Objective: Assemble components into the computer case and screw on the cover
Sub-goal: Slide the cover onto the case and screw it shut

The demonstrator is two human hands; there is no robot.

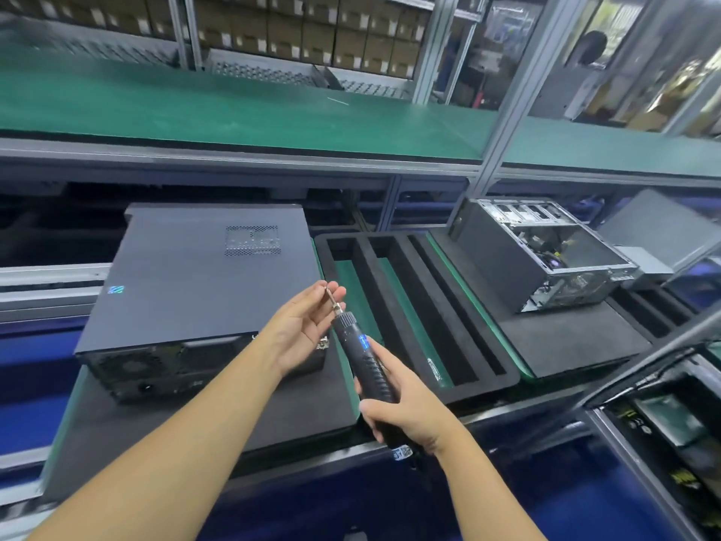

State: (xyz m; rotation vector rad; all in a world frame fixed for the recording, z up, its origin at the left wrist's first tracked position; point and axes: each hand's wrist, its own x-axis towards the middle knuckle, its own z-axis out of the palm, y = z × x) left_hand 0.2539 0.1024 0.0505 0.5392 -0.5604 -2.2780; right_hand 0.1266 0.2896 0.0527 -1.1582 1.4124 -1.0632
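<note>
1. Right hand (405,411) is wrapped round the lower grip of a black electric screwdriver (363,353), which slants up and to the left, its lit blue display facing the camera.
2. Left hand (304,326) is held palm up with fingers loosely extended; its fingertips (338,294) touch the metal bit (331,296) at the tool's far end. Whether a screw sits between them is too small to tell.
3. Both hands hover above the near right corner of the computer case (156,369), which lies flat at centre left with its dark cover (187,283) on top and its rear panel facing near.
4. This case rests on a black foam pad (218,419) on the line.
5. Just right of it lies a black slotted foam tray (441,306), with green showing through its long slots.
6. Farther right, an open case (546,255) stands on another black pad, its wiring and drive bays visible.
7. At the far side, a green-topped shelf (234,107) runs across, with stacked cardboard boxes (296,33) behind it.
</note>
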